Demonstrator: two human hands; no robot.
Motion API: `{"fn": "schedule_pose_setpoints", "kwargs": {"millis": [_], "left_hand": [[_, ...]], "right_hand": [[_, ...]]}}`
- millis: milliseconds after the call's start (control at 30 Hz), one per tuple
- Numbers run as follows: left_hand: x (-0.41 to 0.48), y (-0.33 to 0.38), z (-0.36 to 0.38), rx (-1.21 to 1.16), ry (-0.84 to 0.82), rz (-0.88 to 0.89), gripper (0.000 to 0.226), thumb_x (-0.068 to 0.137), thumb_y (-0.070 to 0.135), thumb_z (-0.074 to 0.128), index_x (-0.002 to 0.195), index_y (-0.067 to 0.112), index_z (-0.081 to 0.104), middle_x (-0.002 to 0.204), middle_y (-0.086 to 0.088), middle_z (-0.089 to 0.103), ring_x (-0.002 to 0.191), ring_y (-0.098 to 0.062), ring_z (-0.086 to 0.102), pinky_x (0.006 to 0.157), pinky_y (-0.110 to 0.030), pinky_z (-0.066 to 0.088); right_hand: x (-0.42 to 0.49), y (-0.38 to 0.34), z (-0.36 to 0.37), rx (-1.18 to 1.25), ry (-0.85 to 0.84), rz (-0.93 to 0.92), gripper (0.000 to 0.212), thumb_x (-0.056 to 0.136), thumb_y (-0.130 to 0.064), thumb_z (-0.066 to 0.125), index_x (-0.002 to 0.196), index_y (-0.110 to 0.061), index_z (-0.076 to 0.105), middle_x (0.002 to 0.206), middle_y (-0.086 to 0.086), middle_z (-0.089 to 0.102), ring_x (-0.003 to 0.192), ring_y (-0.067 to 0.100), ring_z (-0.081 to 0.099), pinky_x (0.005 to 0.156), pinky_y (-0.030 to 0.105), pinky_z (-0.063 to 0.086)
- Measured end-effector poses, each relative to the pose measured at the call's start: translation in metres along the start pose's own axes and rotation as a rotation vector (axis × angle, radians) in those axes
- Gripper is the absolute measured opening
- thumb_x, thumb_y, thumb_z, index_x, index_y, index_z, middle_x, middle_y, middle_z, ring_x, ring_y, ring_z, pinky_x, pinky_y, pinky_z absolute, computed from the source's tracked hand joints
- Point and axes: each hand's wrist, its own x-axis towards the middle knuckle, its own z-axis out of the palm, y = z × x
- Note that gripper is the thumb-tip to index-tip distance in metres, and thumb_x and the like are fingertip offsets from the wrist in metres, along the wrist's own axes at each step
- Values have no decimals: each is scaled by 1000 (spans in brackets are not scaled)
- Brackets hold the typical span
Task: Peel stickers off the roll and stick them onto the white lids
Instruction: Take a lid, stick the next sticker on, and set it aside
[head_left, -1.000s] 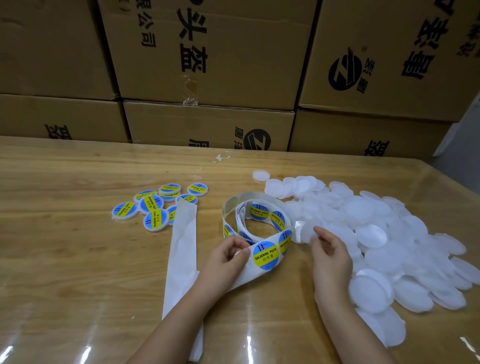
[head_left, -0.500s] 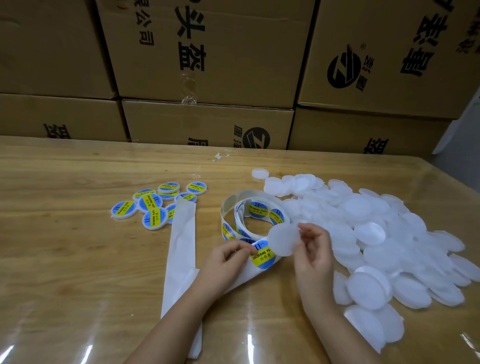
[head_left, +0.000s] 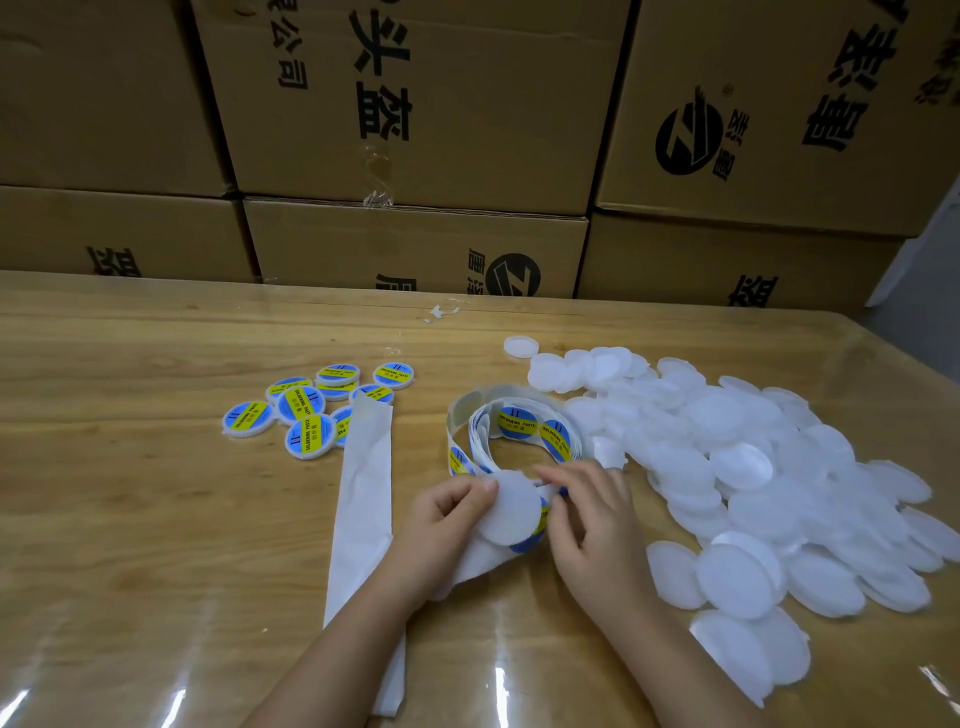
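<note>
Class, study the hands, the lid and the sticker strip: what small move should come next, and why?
Probably press the white lid down firmly. The left hand and right hand both hold it over a sticker, blue edge peeking out, on the backing strip.

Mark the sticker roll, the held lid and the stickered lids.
sticker roll (head_left: 518, 422): head view, a sticker inside the coil.
held lid (head_left: 511, 512): head view, centre of its white face.
stickered lids (head_left: 301, 406): head view, one lid's label.
</note>
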Motion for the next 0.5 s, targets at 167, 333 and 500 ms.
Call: {"fn": "schedule_pose_setpoints", "kwargs": {"millis": [167,333,500], "left_hand": [[4,2,-1,-74,157,-61,38,80,43,52,82,9,68,79,-7,66,76,-13,59,69,-23,47],[6,0,-4,-51,176,-75,39,82,41,54,81,4,66,75,-10,64,73,-17,57,69,-30,44],[8,-5,-4,9,166,-22,41,93,30,51,82,-9,58,70,-10,56,68,-14,50,61,-23,40]], "right_hand": [[-1,-5,-1,57,-58,-65,22,85,-16,49,92,-14,70,83,-4,56,81,12,45,77,14,36],[-1,-10,-5,135,-139,-106,16,84,-16,50,80,-14,65,80,-10,60,79,12,46,75,27,41],[-3,-15,-5,186,-197,-125,14,86,-15,51,83,-15,65,81,-12,60,82,14,48,76,31,43]]}}
